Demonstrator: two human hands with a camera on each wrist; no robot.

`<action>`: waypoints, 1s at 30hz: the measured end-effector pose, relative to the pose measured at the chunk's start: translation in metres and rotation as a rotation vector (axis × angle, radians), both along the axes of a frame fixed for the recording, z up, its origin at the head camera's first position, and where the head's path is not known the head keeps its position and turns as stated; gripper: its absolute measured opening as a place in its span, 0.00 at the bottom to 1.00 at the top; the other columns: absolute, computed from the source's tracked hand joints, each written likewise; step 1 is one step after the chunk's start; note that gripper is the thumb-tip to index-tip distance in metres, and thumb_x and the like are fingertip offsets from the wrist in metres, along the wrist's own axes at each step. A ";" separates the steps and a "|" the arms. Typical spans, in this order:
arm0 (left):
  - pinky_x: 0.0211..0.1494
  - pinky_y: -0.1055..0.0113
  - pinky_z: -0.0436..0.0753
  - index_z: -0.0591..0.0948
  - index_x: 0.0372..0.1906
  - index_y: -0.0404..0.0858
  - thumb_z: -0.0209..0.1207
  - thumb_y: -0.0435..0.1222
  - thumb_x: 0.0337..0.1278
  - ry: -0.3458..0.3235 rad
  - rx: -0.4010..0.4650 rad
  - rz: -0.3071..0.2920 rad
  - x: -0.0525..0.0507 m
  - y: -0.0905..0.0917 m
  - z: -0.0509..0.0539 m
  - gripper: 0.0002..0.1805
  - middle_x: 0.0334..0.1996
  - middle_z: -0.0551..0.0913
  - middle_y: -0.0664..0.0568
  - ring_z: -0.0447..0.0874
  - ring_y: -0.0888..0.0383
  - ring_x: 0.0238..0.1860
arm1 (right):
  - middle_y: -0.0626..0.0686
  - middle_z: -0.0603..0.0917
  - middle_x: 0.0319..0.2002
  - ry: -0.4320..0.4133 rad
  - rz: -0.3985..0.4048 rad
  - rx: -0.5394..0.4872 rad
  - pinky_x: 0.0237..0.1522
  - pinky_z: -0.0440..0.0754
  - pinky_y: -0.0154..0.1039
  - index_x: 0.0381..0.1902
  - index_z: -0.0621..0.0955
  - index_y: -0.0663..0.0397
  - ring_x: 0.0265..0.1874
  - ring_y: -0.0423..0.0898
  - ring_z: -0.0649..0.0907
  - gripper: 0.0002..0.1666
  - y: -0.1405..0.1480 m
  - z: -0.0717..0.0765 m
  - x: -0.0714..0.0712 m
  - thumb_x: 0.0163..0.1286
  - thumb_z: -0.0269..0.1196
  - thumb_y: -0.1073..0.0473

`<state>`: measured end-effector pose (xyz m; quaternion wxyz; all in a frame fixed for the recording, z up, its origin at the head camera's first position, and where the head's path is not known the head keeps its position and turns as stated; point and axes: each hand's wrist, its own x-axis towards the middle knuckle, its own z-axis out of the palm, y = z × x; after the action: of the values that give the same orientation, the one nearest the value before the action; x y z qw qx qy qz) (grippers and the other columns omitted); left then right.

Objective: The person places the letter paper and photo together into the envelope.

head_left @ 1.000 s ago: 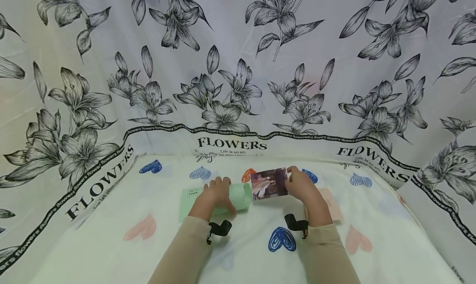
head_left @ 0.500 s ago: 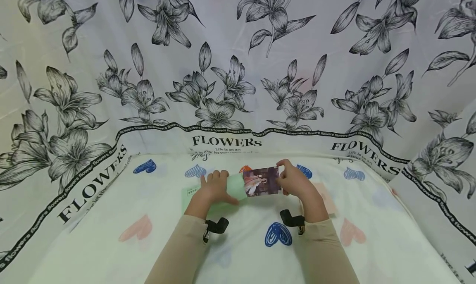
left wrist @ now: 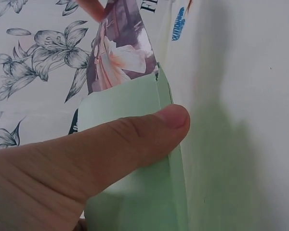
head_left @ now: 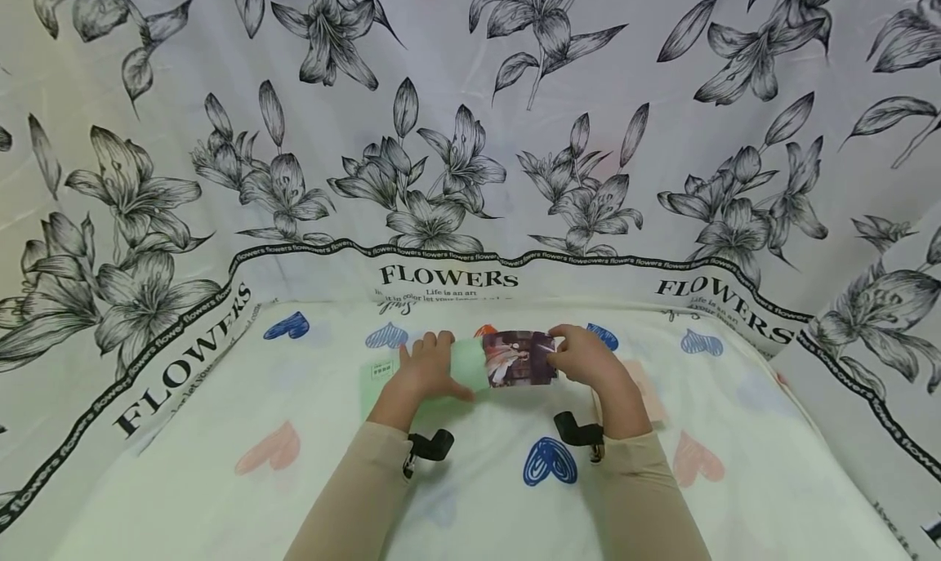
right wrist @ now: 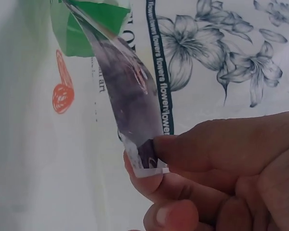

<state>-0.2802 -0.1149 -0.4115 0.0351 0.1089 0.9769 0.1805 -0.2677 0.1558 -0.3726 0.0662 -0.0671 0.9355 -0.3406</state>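
Note:
My left hand (head_left: 422, 375) grips a light green paper envelope (head_left: 468, 363), with the thumb across its front in the left wrist view. A printed photo card (head_left: 518, 358), showing a pale flowing shape on dark purple, has its left end inside the envelope's open end. At the card's right end, my right hand (head_left: 588, 358) pinches it between thumb and fingers. The card (right wrist: 130, 96) bows in the right wrist view. How deep its hidden end reaches cannot be seen. Behind the left hand, a printed label (head_left: 382, 371) shows on green paper.
A pink paper piece (head_left: 648, 391), perhaps another envelope, lies beneath the right wrist. The white cloth (head_left: 485, 479) with printed hearts covers the table. A curtain (head_left: 456, 193) with black flower drawings hangs along the back and sides.
The photo card, apart from the envelope a second ago, has moved left to its opening. Since half a second ago the hands have barely moved.

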 end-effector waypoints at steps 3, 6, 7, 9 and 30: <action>0.73 0.27 0.47 0.65 0.71 0.36 0.82 0.55 0.35 0.024 0.007 -0.004 0.000 0.001 0.003 0.58 0.63 0.68 0.35 0.64 0.34 0.68 | 0.64 0.83 0.51 0.010 0.005 0.064 0.26 0.74 0.39 0.70 0.74 0.66 0.25 0.46 0.76 0.31 -0.001 0.002 -0.002 0.70 0.60 0.63; 0.72 0.26 0.46 0.64 0.73 0.36 0.83 0.55 0.33 0.021 0.005 -0.008 0.000 0.002 0.004 0.61 0.66 0.66 0.35 0.62 0.34 0.69 | 0.64 0.84 0.52 0.013 0.017 0.111 0.26 0.70 0.38 0.68 0.76 0.67 0.23 0.45 0.72 0.30 -0.002 0.003 -0.002 0.69 0.60 0.64; 0.73 0.27 0.45 0.64 0.73 0.36 0.84 0.54 0.32 0.014 0.006 -0.011 0.001 0.002 0.004 0.62 0.66 0.66 0.35 0.61 0.34 0.70 | 0.65 0.84 0.53 0.005 0.019 0.114 0.25 0.69 0.38 0.68 0.76 0.67 0.22 0.45 0.71 0.30 -0.003 0.003 -0.002 0.69 0.60 0.64; 0.73 0.26 0.45 0.63 0.74 0.36 0.84 0.53 0.32 0.006 0.001 -0.025 0.001 0.003 0.003 0.63 0.67 0.65 0.34 0.60 0.34 0.71 | 0.66 0.83 0.56 -0.014 0.017 0.121 0.25 0.69 0.38 0.68 0.76 0.66 0.21 0.44 0.70 0.29 -0.004 0.002 -0.002 0.69 0.60 0.64; 0.73 0.29 0.50 0.70 0.72 0.38 0.81 0.53 0.37 0.079 -0.023 -0.114 0.001 0.003 0.000 0.55 0.59 0.72 0.37 0.68 0.36 0.63 | 0.64 0.84 0.53 0.085 0.045 0.153 0.46 0.82 0.54 0.73 0.71 0.64 0.47 0.56 0.85 0.29 -0.010 -0.003 0.004 0.78 0.55 0.60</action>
<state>-0.2794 -0.1124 -0.4117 0.0083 0.1710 0.9717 0.1625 -0.2639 0.1457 -0.3759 0.0391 -0.0973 0.9590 -0.2633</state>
